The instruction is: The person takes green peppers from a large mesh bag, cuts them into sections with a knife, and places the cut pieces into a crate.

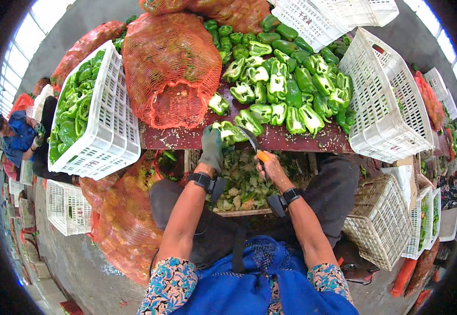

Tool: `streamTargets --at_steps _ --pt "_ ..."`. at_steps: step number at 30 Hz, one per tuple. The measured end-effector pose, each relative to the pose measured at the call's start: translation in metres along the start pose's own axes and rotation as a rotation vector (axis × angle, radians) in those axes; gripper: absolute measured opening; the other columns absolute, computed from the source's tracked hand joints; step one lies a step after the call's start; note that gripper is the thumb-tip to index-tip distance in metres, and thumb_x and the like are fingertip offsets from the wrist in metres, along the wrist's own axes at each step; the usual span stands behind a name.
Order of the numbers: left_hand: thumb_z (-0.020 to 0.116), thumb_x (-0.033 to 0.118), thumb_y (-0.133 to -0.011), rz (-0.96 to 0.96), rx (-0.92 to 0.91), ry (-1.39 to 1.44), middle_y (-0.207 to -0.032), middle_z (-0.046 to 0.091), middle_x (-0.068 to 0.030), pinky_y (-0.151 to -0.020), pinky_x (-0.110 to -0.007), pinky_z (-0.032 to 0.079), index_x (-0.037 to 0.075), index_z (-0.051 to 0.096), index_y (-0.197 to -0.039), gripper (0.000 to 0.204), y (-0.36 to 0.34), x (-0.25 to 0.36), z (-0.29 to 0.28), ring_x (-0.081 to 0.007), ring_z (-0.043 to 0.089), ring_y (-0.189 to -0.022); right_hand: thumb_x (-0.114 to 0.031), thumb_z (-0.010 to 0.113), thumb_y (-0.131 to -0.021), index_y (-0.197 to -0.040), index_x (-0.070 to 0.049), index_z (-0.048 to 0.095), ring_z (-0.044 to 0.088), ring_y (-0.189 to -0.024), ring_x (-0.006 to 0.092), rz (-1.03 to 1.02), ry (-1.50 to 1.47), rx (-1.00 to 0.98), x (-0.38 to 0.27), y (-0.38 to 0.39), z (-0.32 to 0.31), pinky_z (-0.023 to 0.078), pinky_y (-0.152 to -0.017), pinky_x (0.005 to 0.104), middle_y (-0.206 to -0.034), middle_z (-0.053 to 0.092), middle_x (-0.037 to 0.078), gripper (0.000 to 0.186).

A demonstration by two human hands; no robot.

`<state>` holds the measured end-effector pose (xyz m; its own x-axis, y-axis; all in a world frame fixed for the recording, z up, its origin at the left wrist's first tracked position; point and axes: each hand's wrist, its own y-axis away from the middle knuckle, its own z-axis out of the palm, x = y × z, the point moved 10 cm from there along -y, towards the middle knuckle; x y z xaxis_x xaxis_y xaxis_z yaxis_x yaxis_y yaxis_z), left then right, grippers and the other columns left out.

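Observation:
My left hand (pixel 213 148), in a grey-green glove, is closed at the near edge of the dark red table (pixel 171 137). Its fingers are at a cut green bell pepper (pixel 229 133), pale inside and partly hidden by the glove. My bare right hand (pixel 273 170) grips a knife by its orange handle (pixel 263 156). The knife's curved dark blade (pixel 250 137) points up and left, close beside that pepper. Beyond both hands lies a pile of green peppers (pixel 294 94), some whole and some cut open, with pale seeds scattered on the tabletop.
An orange mesh sack (pixel 173 63) lies open-mouthed on the table. White crates flank it: a left one (pixel 110 121) full of peppers and a right one (pixel 388 105). Below the table edge, a bin (pixel 241 212) holds pepper cores. Another person (pixel 21 134) is at far left.

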<state>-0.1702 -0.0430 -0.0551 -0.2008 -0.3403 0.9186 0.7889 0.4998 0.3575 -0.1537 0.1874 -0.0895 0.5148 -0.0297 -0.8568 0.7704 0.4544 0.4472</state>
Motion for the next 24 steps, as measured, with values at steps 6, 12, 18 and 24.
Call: streamTargets --at_steps 6,12,18,24 --pt "0.051 0.018 -0.09 0.304 0.284 -0.402 -0.08 0.059 -0.0104 -0.062 -0.038 0.048 0.006 0.047 -0.128 0.04 0.036 0.026 -0.007 -0.0237 0.056 -0.067 -0.006 0.065 -0.078 -0.097 0.0 0.052 0.062 -0.066 0.0435 -0.459 1.042 0.383 -0.048 0.012 0.011 0.049 -0.059 0.0507 -0.07 0.061 0.024 0.024" --pt "0.056 0.015 -0.091 0.179 0.355 -0.227 -0.088 0.063 -0.011 -0.068 -0.038 0.05 0.007 0.047 -0.132 0.043 0.013 -0.005 -0.023 -0.0233 0.061 -0.074 -0.012 0.066 -0.082 -0.1 -0.001 0.046 0.063 -0.066 0.0444 -0.494 1.166 0.356 -0.047 0.022 0.01 0.048 -0.056 0.0537 -0.07 0.062 0.024 0.028" --pt "0.046 0.017 -0.097 0.238 0.176 0.448 -0.084 0.053 -0.006 -0.057 -0.032 0.047 0.002 0.042 -0.131 0.038 0.009 0.005 -0.027 -0.0167 0.051 -0.065 -0.005 0.061 -0.08 -0.103 0.001 0.049 0.06 -0.063 0.0441 -0.542 1.04 0.399 -0.047 0.02 -0.006 0.046 -0.055 0.05 -0.068 0.059 0.023 0.027" --pt "0.047 0.014 -0.095 0.378 0.145 -0.088 -0.103 0.063 -0.0134 -0.072 -0.034 0.051 0.003 0.044 -0.133 0.039 0.017 0.012 -0.002 -0.0218 0.063 -0.084 -0.004 0.063 -0.077 -0.103 -0.002 0.05 0.06 -0.062 0.043 -0.519 1.167 0.339 -0.068 0.036 0.001 0.046 -0.052 0.0504 -0.068 0.06 0.022 0.03"
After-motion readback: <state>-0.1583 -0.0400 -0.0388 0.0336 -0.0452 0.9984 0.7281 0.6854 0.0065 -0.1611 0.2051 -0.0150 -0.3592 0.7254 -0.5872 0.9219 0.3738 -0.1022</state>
